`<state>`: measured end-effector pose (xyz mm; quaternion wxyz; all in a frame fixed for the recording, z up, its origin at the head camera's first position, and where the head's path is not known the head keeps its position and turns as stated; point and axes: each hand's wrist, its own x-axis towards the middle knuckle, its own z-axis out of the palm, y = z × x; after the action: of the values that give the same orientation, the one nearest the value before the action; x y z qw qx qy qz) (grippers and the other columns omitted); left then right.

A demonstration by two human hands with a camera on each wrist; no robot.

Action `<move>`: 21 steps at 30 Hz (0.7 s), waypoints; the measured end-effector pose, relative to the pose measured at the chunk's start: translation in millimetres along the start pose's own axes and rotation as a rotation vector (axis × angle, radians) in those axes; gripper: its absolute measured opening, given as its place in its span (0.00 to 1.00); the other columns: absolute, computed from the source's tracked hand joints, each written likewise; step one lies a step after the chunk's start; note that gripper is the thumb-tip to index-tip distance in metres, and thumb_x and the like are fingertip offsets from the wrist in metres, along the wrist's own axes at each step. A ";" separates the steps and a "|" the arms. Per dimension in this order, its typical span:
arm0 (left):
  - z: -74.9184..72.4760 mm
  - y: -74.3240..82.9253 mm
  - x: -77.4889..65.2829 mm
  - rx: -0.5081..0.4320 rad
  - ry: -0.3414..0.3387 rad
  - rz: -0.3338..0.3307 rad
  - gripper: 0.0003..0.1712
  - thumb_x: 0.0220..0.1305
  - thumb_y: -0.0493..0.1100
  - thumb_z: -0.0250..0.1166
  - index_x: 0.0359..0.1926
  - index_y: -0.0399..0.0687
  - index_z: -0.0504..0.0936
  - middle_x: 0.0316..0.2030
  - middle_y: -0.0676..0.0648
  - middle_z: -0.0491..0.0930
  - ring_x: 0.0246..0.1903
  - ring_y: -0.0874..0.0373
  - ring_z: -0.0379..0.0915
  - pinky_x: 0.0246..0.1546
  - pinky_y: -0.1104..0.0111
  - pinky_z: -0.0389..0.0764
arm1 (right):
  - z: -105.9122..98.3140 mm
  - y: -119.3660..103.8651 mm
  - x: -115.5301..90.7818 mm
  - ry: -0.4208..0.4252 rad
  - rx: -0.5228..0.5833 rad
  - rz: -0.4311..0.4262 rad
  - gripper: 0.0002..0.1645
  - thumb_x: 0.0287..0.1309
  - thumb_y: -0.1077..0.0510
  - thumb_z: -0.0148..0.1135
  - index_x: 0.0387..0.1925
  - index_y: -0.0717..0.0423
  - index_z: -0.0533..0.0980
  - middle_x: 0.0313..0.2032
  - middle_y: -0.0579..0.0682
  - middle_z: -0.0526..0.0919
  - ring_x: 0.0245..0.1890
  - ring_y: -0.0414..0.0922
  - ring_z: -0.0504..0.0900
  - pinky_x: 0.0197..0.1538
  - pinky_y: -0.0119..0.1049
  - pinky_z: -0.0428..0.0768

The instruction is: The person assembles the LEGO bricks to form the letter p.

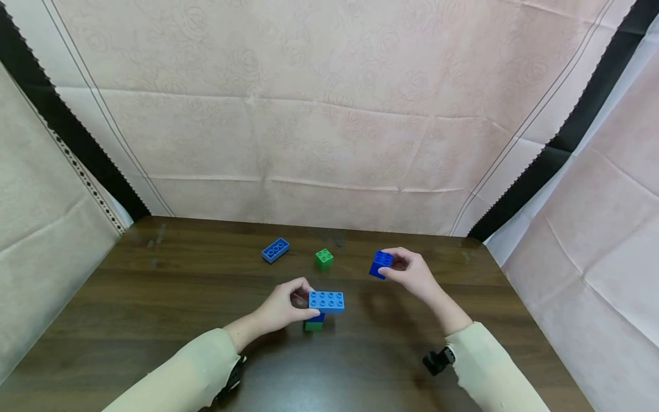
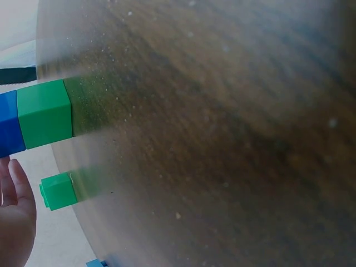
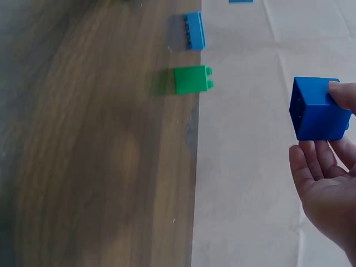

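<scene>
blue studs [image 1: 330,296] show, likely because the left hand [image 1: 285,305] pinches a long brick [image 1: 327,309], the right hand [image 1: 412,277] a square brick [image 1: 380,265], by the sides.

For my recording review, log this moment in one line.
left grip: light-blue brick above blue-over-green pair | right grip: dark-blue brick, raised | table: loose green brick, loose blue brick

A screened-off tabletop booth, judging by the pale patterned cloth [image 1: 329,137] and black bands [image 1: 67,118] enclosing a wooden table [image 1: 154,297].
</scene>
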<state>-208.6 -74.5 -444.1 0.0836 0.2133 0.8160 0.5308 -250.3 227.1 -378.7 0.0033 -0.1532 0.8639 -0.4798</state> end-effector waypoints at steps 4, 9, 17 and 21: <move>-0.1 0.1 0.6 -0.002 0.001 0.004 0.17 0.54 0.46 0.70 0.39 0.46 0.72 0.42 0.45 0.78 0.38 0.57 0.74 0.41 0.67 0.80 | 7.4 -8.1 1.2 -0.032 0.009 -0.019 0.23 0.53 0.60 0.66 0.51 0.63 0.75 0.42 0.62 0.80 0.37 0.43 0.79 0.40 0.30 0.78; 0.2 0.0 0.3 -0.009 0.003 0.008 0.17 0.54 0.46 0.70 0.39 0.46 0.72 0.42 0.45 0.78 0.38 0.57 0.74 0.41 0.67 0.80 | 19.4 -22.1 2.3 -0.080 0.027 -0.055 0.22 0.53 0.59 0.66 0.50 0.61 0.75 0.42 0.60 0.80 0.39 0.46 0.78 0.43 0.33 0.78; 0.4 0.2 0.0 -0.021 0.002 0.000 0.16 0.54 0.45 0.70 0.38 0.46 0.72 0.41 0.45 0.78 0.38 0.56 0.75 0.41 0.68 0.80 | 41.3 -40.2 2.3 -0.151 0.046 -0.132 0.22 0.53 0.58 0.67 0.49 0.60 0.76 0.43 0.57 0.80 0.41 0.46 0.77 0.47 0.41 0.78; 0.5 0.0 0.1 -0.029 0.004 0.004 0.16 0.54 0.45 0.70 0.38 0.46 0.72 0.41 0.45 0.78 0.37 0.56 0.75 0.41 0.68 0.80 | 52.0 -45.0 2.5 -0.186 0.066 -0.154 0.21 0.53 0.58 0.67 0.50 0.60 0.76 0.43 0.56 0.79 0.42 0.47 0.77 0.49 0.42 0.78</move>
<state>-208.5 -74.1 -444.3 0.0840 0.2128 0.8079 0.5431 -233.0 161.2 -369.1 0.0513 -0.2628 0.8293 -0.4905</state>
